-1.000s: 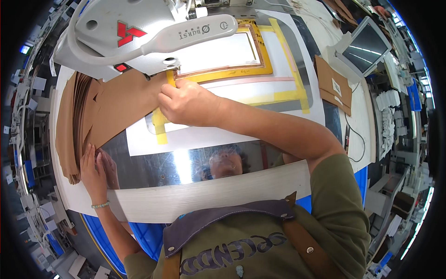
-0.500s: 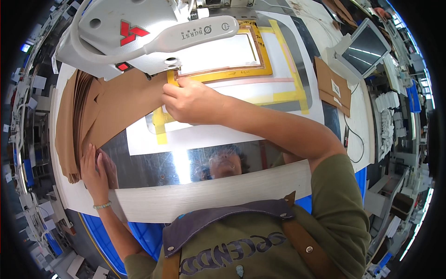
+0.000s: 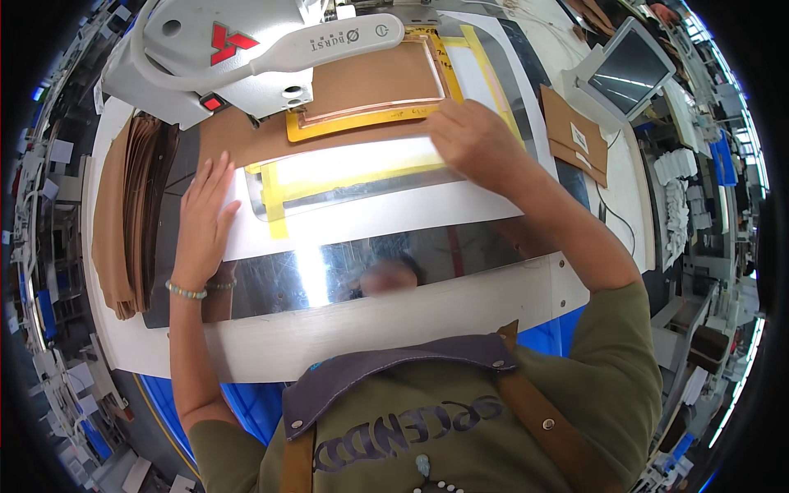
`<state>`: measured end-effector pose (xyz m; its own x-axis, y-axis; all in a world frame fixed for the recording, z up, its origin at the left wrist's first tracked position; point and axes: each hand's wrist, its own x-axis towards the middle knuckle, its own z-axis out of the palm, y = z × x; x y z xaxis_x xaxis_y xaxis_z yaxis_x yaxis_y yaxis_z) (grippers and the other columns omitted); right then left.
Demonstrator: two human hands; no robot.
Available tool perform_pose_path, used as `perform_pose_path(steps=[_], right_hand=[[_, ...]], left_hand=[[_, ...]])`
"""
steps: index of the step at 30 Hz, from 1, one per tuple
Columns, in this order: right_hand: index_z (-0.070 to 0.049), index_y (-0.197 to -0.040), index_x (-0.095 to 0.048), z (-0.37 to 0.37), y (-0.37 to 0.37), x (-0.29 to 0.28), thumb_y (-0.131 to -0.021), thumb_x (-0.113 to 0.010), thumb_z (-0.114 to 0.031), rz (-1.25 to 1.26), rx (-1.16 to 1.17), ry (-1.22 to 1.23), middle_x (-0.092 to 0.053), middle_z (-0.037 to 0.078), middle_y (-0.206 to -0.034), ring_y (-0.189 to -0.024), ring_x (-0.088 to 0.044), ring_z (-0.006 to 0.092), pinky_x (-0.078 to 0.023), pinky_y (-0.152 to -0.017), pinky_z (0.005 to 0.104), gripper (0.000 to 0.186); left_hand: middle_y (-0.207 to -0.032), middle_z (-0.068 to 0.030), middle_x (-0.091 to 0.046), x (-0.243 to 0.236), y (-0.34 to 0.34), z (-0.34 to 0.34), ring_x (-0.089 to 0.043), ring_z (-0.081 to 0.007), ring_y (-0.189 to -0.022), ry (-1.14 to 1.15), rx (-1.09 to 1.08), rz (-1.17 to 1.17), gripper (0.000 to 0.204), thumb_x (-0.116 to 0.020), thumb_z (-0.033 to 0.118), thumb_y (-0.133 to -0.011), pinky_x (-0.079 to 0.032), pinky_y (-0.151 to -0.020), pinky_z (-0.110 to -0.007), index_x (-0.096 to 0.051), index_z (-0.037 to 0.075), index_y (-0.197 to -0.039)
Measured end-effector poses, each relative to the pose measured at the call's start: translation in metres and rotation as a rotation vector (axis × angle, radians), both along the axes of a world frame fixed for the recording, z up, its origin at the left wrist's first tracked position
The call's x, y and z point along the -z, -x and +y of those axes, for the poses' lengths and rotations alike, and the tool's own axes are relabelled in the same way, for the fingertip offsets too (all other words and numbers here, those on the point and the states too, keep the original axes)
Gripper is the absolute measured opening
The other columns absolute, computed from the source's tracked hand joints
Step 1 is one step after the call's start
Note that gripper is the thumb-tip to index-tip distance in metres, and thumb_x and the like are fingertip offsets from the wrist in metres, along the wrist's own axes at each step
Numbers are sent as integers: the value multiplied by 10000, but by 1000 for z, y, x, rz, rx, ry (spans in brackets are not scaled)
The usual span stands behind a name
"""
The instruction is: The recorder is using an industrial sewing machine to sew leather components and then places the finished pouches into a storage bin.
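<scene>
A brown sheet (image 3: 238, 135), apparently fabric, lies under the yellow frame (image 3: 362, 123) and shows through its rectangular opening. My left hand (image 3: 205, 209) rests with fingers stretched out on the sheet's near left edge. At the frame's near right corner is my right hand (image 3: 477, 152), its fingers curled closed around the sheet's right end; the fingertips are mostly hidden. Below the frame lies a white sheet (image 3: 362, 193) with strips of yellow tape (image 3: 353, 178) on it.
A stack of brown sheets (image 3: 123, 222) stands at the left. The white machine head (image 3: 222, 57) overhangs the far left, with a grey-white handheld-shaped control (image 3: 329, 45). To the right are a folded brown piece (image 3: 575, 135), a screen (image 3: 629, 70) and a cable (image 3: 625, 222).
My right hand has moved right, drawing the brown sheet off the stack and under the frame. My left hand has shifted from the stack up and right onto the sheet.
</scene>
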<state>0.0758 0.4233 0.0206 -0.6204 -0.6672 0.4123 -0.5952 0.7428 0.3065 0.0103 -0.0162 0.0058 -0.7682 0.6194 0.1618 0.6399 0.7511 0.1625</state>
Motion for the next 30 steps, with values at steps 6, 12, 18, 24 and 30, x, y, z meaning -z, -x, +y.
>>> perform_pose_path(steps=[6,12,18,24,30], right_hand=[[-56,-758,-653,65,-17,-7,-707,-698,-28,107,173,-63,-615,44,-857,-928,-623,211,-546,-774,319,74],[-40,-1107,-720,77,-36,12,-854,-707,-146,35,366,129,-679,77,-1210,-1192,-601,261,-516,-941,399,275],[-38,-1513,-536,67,-58,34,-1098,-446,-511,-266,606,196,-393,136,-1655,-1547,-292,350,-244,-1245,561,635],[-31,-1556,-470,62,-55,38,-1090,-439,-542,-243,623,209,-330,136,-1691,-1556,-268,375,-215,-1250,578,692],[-75,-1540,-512,62,-59,35,-1089,-374,-613,-263,592,200,-302,117,-1702,-1576,-232,353,-200,-1259,606,716]], left_hand=[[-1652,-150,-428,0,31,51,-316,-345,-1558,50,148,25,521,-502,207,-1052,-199,-1273,-499,-499,79,-1558],[-1599,-145,-496,-3,37,58,-391,-331,-1510,139,127,108,515,-588,268,-1028,-258,-1247,-491,-564,73,-1504],[-1647,-106,-452,2,16,46,-362,-330,-1536,94,104,98,602,-631,209,-984,-255,-1252,-473,-500,61,-1552],[-1659,-100,-439,7,10,41,-332,-322,-1560,62,75,98,593,-607,173,-1005,-239,-1260,-479,-473,86,-1576],[-1650,-100,-454,8,8,44,-316,-321,-1569,31,85,85,573,-596,180,-1012,-237,-1261,-488,-491,92,-1568]])
